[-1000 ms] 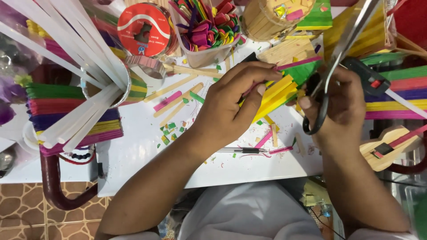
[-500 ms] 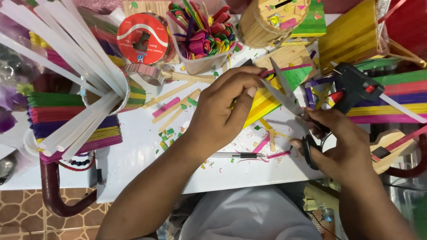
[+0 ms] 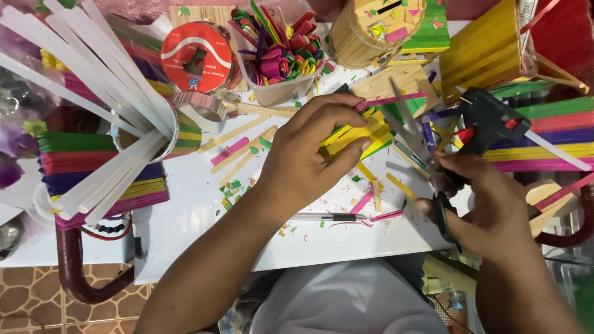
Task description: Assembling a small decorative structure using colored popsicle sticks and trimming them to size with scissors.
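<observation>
Table (image 3: 185, 222): white, fills mid frame, littered w/ colour scraps.
Glue sticks (image 3: 93, 93): in cup, upper left.
Left hand (image 3: 303, 161): centre, fingers pinching yellow sticks (image 3: 356, 133).
Right hand (image 3: 495, 210): lower right, fingers thru scissors (image 3: 421, 154), blades part open by sticks.
Glue gun (image 3: 489, 124): black, right, above right hand.
</observation>
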